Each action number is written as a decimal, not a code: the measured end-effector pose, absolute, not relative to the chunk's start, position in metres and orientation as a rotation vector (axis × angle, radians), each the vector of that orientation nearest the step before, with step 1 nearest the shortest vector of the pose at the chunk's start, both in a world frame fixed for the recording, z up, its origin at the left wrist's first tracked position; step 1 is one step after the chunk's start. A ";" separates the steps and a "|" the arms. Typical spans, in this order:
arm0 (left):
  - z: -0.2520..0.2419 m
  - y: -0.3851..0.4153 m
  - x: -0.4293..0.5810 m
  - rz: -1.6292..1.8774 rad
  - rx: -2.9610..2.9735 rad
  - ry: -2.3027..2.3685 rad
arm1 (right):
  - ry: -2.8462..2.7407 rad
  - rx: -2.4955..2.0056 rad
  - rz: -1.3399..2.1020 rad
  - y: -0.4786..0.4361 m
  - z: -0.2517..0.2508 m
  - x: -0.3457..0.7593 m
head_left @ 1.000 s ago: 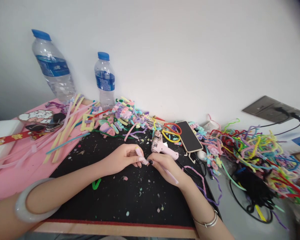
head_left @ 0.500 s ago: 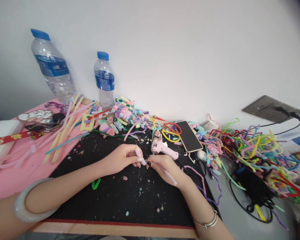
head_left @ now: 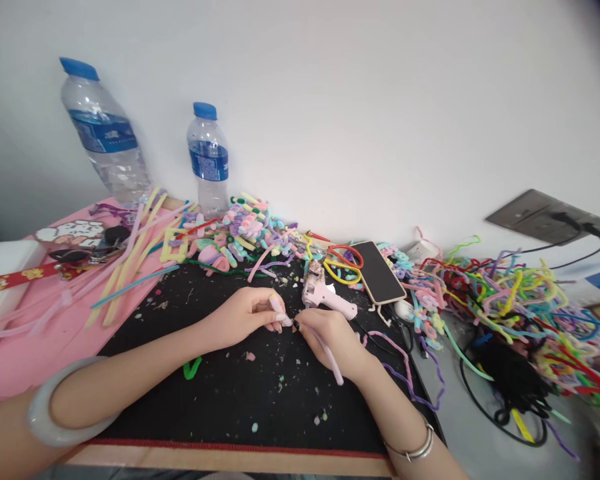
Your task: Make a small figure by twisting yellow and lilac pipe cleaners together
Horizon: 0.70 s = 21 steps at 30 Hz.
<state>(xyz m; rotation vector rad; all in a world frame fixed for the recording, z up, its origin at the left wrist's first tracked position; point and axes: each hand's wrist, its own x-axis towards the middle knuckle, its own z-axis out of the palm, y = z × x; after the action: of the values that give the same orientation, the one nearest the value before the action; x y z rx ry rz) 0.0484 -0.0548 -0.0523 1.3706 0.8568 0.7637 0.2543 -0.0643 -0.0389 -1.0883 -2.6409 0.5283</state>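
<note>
A pale pink pipe cleaner (head_left: 331,360) runs between my two hands above the black mat (head_left: 230,400). My left hand (head_left: 260,310) is closed, pinching its coiled or bent end between thumb and fingers. My right hand (head_left: 333,337) is closed too, gripping the same pipe cleaner close to the left fingertips, with its free length slanting down across the hand. Just beyond my right hand lies a pink hot glue gun (head_left: 325,295). To the left, a short bent green piece (head_left: 192,368) rests near my left forearm.
Two water bottles (head_left: 209,160) stand against the wall. A heap of coloured pipe-cleaner pieces (head_left: 250,227) lines the back, beside a phone (head_left: 379,272). Tangled pipe cleaners (head_left: 510,287) and black cord (head_left: 510,373) lie on the right. Pipe cleaners cross a pink sheet (head_left: 10,377) at left.
The pipe cleaner's free end has swung down and slightly left across my right hand. Both hands keep their pinch in nearly the same place.
</note>
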 end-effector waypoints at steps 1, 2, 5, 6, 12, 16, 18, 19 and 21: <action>-0.052 -0.054 0.048 0.765 1.372 0.854 | -2.638 -1.089 0.521 -0.064 -0.039 0.254; -0.053 -0.054 0.048 0.766 1.374 0.851 | -2.632 -1.089 0.513 -0.064 -0.038 0.254; -0.055 -0.054 0.047 0.775 1.386 0.848 | -2.622 -1.088 0.490 -0.062 -0.037 0.255; -0.056 -0.054 0.047 0.779 1.392 0.850 | -2.622 -1.092 0.484 -0.062 -0.037 0.255; -0.059 -0.055 0.048 0.799 1.443 0.884 | -2.620 -1.118 0.430 -0.062 -0.040 0.253; -0.058 -0.055 0.048 0.799 1.463 0.898 | -2.603 -1.092 0.406 -0.063 -0.043 0.252; -0.059 -0.054 0.047 0.803 1.464 0.895 | -2.588 -1.088 0.413 -0.064 -0.044 0.252; -0.059 -0.054 0.047 0.806 1.461 0.892 | -2.583 -1.089 0.417 -0.064 -0.044 0.251; -0.060 -0.053 0.047 0.809 1.455 0.885 | -2.578 -1.090 0.420 -0.065 -0.043 0.251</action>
<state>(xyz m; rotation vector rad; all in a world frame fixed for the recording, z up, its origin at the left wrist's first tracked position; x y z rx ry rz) 0.0473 -0.0532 -0.0598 1.4551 0.8850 0.8087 0.2510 -0.0647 -0.0435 -1.0895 -2.5780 0.4203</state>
